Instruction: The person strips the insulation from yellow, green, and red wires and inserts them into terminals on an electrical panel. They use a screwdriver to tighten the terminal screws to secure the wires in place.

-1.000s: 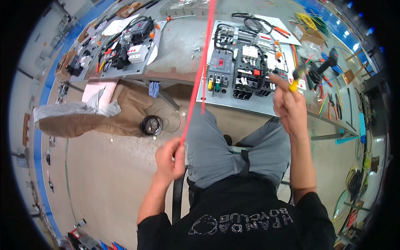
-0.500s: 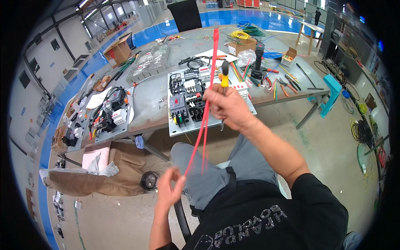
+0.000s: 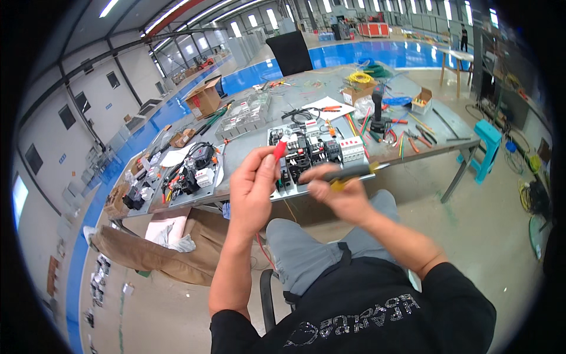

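My left hand (image 3: 250, 192) is raised in front of the table edge, with thumb and fingers pinching a red cable (image 3: 279, 152) near its sleeved end. A pale tip shows above the red sleeve, and the cable's tail hangs below my wrist. Just to the right, my right hand (image 3: 341, 196), smeared by motion, is wrapped round a screwdriver (image 3: 354, 172) with a black and yellow handle, lying nearly level. Behind both hands, a mounting plate with black and white electrical components (image 3: 352, 150) rests at the table's near edge, partly hidden by them.
A cordless drill (image 3: 377, 112), pliers (image 3: 413, 143) and coloured wires lie at the table's right. Another component assembly (image 3: 187, 177) sits at the left, near a cardboard box (image 3: 203, 99). A teal stool (image 3: 486, 150) stands beyond the right corner.
My left hand has risen to the cable's sleeved end, which my right hand has released. The screwdriver has swung from upright to nearly level. The view has tilted up.
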A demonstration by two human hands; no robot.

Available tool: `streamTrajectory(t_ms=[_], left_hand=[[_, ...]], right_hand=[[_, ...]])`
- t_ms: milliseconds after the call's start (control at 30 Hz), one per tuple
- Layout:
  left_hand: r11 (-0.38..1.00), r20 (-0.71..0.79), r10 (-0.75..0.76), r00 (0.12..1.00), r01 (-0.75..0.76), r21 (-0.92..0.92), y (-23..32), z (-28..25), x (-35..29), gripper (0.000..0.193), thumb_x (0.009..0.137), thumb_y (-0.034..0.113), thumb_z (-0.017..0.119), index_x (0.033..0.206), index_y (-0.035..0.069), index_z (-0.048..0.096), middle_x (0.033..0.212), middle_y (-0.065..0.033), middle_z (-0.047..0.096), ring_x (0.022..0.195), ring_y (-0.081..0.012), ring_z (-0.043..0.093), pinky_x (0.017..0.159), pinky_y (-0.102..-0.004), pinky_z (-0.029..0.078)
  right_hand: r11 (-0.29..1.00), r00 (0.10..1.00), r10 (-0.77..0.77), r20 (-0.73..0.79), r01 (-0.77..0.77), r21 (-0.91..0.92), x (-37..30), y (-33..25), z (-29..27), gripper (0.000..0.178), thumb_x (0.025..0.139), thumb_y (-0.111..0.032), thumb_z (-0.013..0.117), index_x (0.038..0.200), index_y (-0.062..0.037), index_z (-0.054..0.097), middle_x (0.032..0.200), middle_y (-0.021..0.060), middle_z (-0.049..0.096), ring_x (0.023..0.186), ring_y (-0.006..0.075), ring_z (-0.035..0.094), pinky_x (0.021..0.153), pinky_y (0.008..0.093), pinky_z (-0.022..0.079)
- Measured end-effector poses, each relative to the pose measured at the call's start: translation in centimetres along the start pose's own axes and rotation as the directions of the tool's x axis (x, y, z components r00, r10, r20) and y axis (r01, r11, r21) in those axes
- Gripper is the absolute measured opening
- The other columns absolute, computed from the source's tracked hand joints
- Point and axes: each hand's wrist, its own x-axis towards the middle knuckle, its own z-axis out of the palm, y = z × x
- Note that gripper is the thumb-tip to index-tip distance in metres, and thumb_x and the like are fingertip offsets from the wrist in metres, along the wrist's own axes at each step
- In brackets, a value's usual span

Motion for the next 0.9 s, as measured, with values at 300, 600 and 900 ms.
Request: streamTrajectory(t_ms=[300, 600, 900], left_hand=[[0.97, 0.331, -0.231, 0.915, 0.244, 0.003, 0.6, 0.9, -0.9, 0.028, 0.112, 0.021, 0.054, 0.123, 0.001, 0.069, 0.085, 0.0036, 0.061, 0.065, -0.0005, 0.044, 0.056, -0.0188, 0.033], [0.641, 0.182, 0.379, 0.908, -0.399, 0.655, -0.9, 3.4, -2.2, 0.02, 0.094, 0.003, 0.073, 0.113, 0.001, 0.071, 0.083, -0.0142, 0.062, 0.071, -0.0333, 0.064, 0.061, -0.0407, 0.05], [0.401, 0.296, 0.431, 0.853, -0.475, 0.784, -0.5, 3.1, -3.0, 0.012, 0.092, 0.007, 0.073, 0.101, 0.004, 0.066, 0.076, -0.0095, 0.051, 0.062, -0.0288, 0.059, 0.054, -0.0402, 0.046]], right_hand=[[0.497, 0.728, -0.45, 0.518, 0.686, -0.531, 5.2, -7.9, -6.4, 0.047, 0.08, -0.021, 0.091, 0.123, -0.0085, 0.077, 0.086, 0.0038, 0.066, 0.074, 0.018, 0.067, 0.062, 0.0308, 0.05], [0.282, 0.705, -0.49, 0.512, 0.685, -0.672, 3.8, -7.2, -5.7, 0.022, 0.077, -0.012, 0.088, 0.09, -0.0068, 0.071, 0.082, 0.0068, 0.063, 0.064, 0.0262, 0.065, 0.052, 0.0358, 0.048], [0.172, 0.654, -0.48, 0.585, 0.724, -0.668, 3.3, -7.4, -4.7, 0.028, 0.072, -0.014, 0.086, 0.074, -0.0078, 0.058, 0.072, 0.0056, 0.049, 0.052, 0.025, 0.051, 0.045, 0.0376, 0.039]])
